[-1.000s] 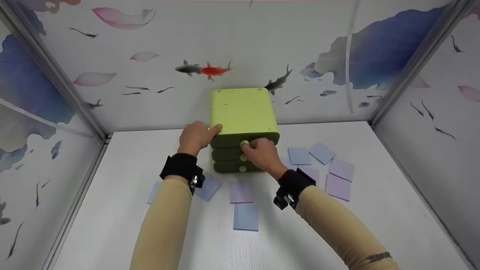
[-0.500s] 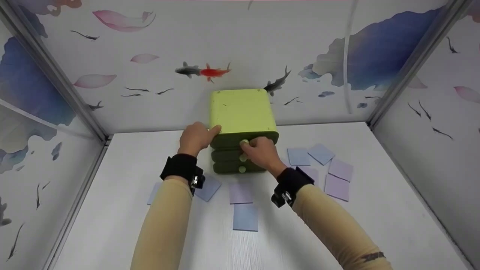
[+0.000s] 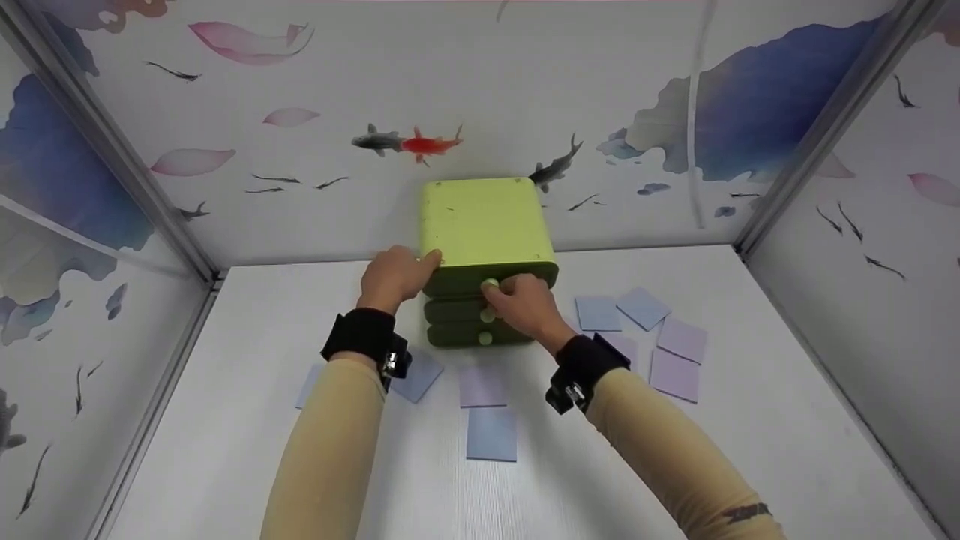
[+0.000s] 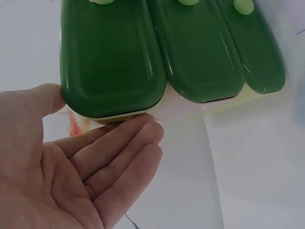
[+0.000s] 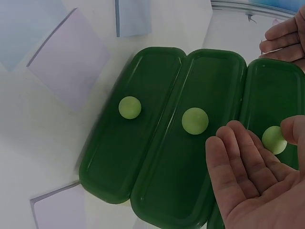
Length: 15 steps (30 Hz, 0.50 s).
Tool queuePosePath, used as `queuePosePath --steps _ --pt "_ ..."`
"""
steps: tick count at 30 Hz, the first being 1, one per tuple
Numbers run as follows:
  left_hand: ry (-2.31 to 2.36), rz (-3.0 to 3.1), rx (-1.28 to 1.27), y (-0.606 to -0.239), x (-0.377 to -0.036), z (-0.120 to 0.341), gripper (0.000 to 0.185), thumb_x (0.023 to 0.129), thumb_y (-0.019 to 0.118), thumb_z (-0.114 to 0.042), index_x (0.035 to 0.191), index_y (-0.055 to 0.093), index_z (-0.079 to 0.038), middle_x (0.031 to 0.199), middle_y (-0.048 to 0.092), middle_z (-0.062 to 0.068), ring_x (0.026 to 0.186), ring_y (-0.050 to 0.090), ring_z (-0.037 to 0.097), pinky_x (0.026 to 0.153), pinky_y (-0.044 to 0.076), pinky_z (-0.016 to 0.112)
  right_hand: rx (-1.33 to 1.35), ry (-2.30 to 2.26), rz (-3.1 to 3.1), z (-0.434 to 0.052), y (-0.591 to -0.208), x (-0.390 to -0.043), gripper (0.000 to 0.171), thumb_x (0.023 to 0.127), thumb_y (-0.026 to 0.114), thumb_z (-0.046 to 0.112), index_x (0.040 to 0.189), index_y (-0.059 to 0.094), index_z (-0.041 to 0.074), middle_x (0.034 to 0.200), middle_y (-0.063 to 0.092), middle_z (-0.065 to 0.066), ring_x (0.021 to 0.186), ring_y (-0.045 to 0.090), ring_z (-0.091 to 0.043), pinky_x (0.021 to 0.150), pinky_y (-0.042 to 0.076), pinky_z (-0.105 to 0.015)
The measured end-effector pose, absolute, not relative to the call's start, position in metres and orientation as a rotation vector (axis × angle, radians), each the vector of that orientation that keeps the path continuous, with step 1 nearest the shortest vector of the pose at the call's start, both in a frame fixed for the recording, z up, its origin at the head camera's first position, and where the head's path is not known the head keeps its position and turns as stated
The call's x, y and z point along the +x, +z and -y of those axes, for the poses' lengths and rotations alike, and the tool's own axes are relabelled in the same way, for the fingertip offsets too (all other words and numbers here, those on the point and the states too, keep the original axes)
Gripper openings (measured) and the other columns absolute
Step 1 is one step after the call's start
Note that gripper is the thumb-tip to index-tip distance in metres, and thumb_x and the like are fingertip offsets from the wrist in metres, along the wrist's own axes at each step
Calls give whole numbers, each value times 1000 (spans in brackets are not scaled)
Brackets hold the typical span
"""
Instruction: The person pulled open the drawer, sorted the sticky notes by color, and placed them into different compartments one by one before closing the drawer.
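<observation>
A small chest of drawers (image 3: 487, 221) with a lime-green top and three dark green drawers stands against the back wall. Each drawer has a round pale green knob. My left hand (image 3: 391, 279) braces the chest's upper left corner, thumb on the top edge, the nearly straight fingers (image 4: 119, 160) along its side. With thumb and forefinger my right hand (image 3: 527, 304) pinches the top drawer's knob (image 5: 274, 140). Its other fingers (image 5: 245, 167) lie loosely bent over the drawer fronts. The top drawer's front (image 4: 112, 57) sits close to the casing, in line with the lower two.
Flat blue and lilac square cards lie around on the white table (image 3: 420, 487). A blue card (image 3: 491, 435) and a lilac card (image 3: 482, 386) are in front of the chest. Several more, including a lilac one (image 3: 675, 375), lie to the right. Printed walls enclose three sides.
Both hands keep their places on the chest and the knob. The head view has shifted very slightly; the drawers and cards stay where they were.
</observation>
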State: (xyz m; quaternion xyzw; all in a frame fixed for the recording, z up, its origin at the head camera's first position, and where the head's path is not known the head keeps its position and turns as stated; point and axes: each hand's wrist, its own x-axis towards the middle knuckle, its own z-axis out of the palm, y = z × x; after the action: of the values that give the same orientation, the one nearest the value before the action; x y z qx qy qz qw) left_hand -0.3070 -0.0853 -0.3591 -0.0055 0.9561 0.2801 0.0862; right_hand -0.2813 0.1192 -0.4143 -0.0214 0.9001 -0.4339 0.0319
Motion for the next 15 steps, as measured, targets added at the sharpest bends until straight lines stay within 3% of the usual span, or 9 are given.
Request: queuePosePath --steps 7,13,15 --pt "867 -2820 -3 -360 -306 87 54 98 42 -53 65 55 -11 68 60 4 62 54 17 57 41 29 -105 -1342 -2757 -121 -413 -283 47 97 55 39 57 54 16 77 73 -13 59 55 -12 50 37 -25" --pt "838 -2848 26 -363 -305 89 65 97 40 -59 106 67 -1 104 67 14 86 61 25 75 48 36 -156 -1334 -2781 -121 -413 -281 48 99 53 40 62 60 10 76 72 -12 56 52 -11 50 37 -25" --pt "831 -2857 33 -364 -304 89 66 97 40 -60 110 67 0 110 67 15 91 62 27 80 49 39 -187 -1331 -2797 -121 -415 -281 49 99 53 40 67 65 5 78 73 -12 57 55 -11 52 38 -25"
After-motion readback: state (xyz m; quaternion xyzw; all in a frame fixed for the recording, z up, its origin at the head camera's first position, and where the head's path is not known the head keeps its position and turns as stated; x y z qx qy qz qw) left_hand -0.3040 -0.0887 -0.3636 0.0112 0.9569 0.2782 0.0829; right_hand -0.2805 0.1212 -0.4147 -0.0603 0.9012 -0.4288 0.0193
